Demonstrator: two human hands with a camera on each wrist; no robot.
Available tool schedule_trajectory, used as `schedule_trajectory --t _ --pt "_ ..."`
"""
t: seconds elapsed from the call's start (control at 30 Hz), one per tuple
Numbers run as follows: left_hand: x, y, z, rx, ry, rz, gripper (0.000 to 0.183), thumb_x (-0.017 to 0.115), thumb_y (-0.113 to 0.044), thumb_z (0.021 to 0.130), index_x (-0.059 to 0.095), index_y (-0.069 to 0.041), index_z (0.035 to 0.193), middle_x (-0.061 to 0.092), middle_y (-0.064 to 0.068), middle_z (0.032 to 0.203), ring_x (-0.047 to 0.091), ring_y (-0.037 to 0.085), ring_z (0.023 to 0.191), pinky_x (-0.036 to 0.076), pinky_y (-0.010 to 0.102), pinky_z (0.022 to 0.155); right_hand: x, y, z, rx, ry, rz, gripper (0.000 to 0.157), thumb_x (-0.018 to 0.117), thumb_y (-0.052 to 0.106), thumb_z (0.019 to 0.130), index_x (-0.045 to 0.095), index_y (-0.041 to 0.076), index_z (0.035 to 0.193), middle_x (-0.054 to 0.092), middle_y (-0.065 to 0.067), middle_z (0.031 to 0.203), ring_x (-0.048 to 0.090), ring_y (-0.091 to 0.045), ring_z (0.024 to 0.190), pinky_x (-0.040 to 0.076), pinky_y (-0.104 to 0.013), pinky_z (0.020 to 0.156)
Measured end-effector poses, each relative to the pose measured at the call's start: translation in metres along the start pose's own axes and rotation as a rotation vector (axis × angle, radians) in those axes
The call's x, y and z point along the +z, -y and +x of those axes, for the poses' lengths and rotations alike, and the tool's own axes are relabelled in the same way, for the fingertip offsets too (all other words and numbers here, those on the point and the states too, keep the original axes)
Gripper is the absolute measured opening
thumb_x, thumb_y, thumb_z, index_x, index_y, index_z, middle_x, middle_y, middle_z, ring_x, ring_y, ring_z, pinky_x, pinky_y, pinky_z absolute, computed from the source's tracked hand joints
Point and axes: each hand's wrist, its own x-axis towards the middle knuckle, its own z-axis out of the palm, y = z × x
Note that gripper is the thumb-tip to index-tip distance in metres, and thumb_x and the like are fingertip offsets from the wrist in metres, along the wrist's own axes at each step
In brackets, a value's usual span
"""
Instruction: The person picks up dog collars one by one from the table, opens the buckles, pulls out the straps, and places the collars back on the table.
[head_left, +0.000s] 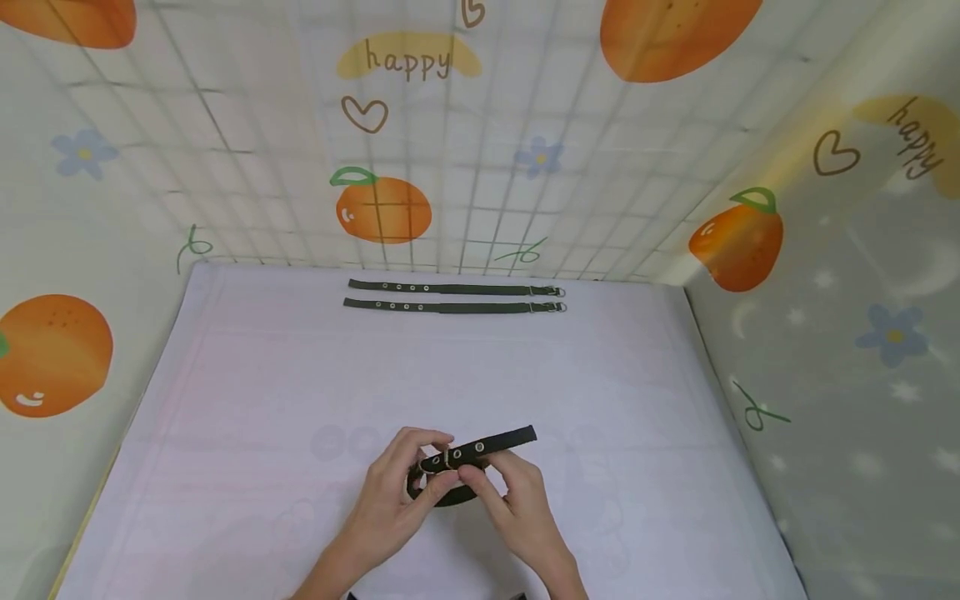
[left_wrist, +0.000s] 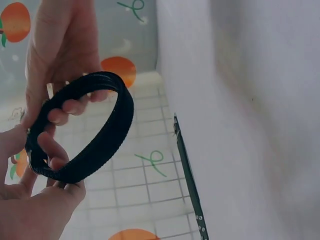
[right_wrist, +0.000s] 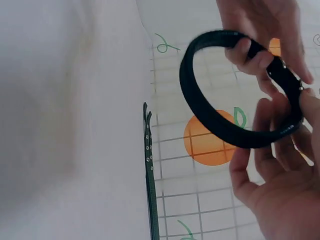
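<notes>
A black collar (head_left: pixel 512 438) with metal eyelets is bent into a closed loop above the front of the table. Its eyelet strap appears to run through the metal buckle (head_left: pixel 447 458), and the free end sticks out to the right, tilted slightly up. My left hand (head_left: pixel 386 496) holds the buckle side between thumb and fingers. Close beside it, my right hand (head_left: pixel 521 500) pinches the strap just right of the buckle, the two thumbs nearly meeting. Both wrist views show the round loop of the collar (left_wrist: pixel 122 125) from the side; fingers partly hide the buckle there.
Two similar dark collars, an upper one (head_left: pixel 480 290) and a lower one (head_left: pixel 480 307), lie flat and parallel near the table's back edge, buckles to the right. A white cloth covers the table (head_left: pixel 262 400). Printed curtains (head_left: pixel 487 125) hang behind and at both sides, with a wire grid at the back.
</notes>
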Motion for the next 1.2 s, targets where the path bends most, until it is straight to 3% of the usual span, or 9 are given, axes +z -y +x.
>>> schedule_trajectory --t 0.2,0.37,0.5,0.67,0.8,0.93,1.07,1.2 --pt "-0.001 0.0032 0.0012 0.01 -0.071 0.009 0.052 0.085 -0.007 0.09 0.064 -0.015 0.137 0.077 -0.001 0.113 0.074 0.009 0.092 0.061 0.023 0.089 -0.0009 -0.0025 0.0023 -0.081 -0.087 0.056 0.01 0.075 0.003 0.098 0.076 0.011 0.104 0.078 -0.001 0.087 0.072 -0.007 0.082 0.057 -0.018 0.079" --pt "-0.0055 0.0039 0.0011 -0.025 -0.125 -0.008 0.048 0.084 -0.003 0.088 0.068 -0.014 0.132 0.08 0.001 0.108 0.078 0.011 0.094 0.062 0.02 0.092 -0.0029 -0.0024 0.0034 -0.039 -0.114 0.273 0.021 0.063 -0.015 0.099 0.072 0.003 0.105 0.069 -0.01 0.084 0.07 -0.013 0.077 0.06 -0.021 0.073" --pt "-0.0074 0.0064 0.0005 -0.038 -0.116 -0.034 0.039 0.082 -0.004 0.092 0.073 -0.017 0.127 0.08 0.0 0.112 0.077 0.009 0.098 0.06 0.018 0.093 -0.0032 -0.0016 0.0037 -0.013 -0.142 0.378 0.022 0.056 -0.016 0.103 0.069 0.0 0.108 0.064 -0.014 0.086 0.069 -0.015 0.079 0.061 -0.024 0.074" --pt "-0.0079 0.0057 0.0003 -0.005 -0.06 -0.004 0.037 0.08 -0.007 0.095 0.072 -0.019 0.129 0.077 -0.003 0.115 0.073 0.009 0.102 0.059 0.021 0.094 -0.0015 -0.0011 0.003 -0.035 -0.106 0.345 0.024 0.06 -0.016 0.1 0.07 0.002 0.112 0.066 -0.012 0.088 0.069 -0.016 0.079 0.06 -0.023 0.073" --pt "-0.0063 0.0013 0.0016 -0.023 -0.015 -0.013 0.039 0.079 -0.008 0.096 0.071 -0.021 0.131 0.078 -0.004 0.12 0.075 0.009 0.107 0.061 0.024 0.094 -0.001 0.0002 0.0022 -0.058 -0.078 0.279 0.025 0.065 -0.014 0.098 0.07 0.006 0.113 0.068 -0.008 0.088 0.069 -0.017 0.077 0.059 -0.023 0.068" --pt "-0.0034 -0.0014 0.003 -0.056 -0.061 -0.018 0.041 0.081 -0.006 0.093 0.073 -0.019 0.132 0.083 -0.002 0.112 0.078 0.009 0.099 0.062 0.022 0.088 -0.0011 0.0011 0.002 -0.027 -0.11 0.315 0.021 0.059 -0.014 0.102 0.068 0.003 0.11 0.066 -0.011 0.087 0.069 -0.016 0.079 0.059 -0.025 0.069" --pt "-0.0037 -0.0007 0.0024 -0.143 -0.117 -0.098 0.034 0.081 -0.009 0.094 0.076 -0.019 0.126 0.084 0.001 0.104 0.078 0.007 0.091 0.063 0.023 0.082 -0.003 -0.0001 0.0024 0.025 -0.159 0.382 0.018 0.051 -0.014 0.106 0.064 -0.002 0.108 0.062 -0.014 0.085 0.068 -0.014 0.08 0.059 -0.023 0.075" --pt "-0.0068 0.0007 -0.0003 -0.166 -0.086 -0.108 0.028 0.078 -0.015 0.098 0.075 -0.023 0.126 0.083 -0.002 0.111 0.078 0.007 0.097 0.062 0.024 0.087 -0.0056 -0.0009 0.0027 0.029 -0.142 0.406 0.017 0.051 -0.014 0.105 0.064 -0.002 0.107 0.062 -0.015 0.085 0.067 -0.014 0.08 0.059 -0.023 0.075"
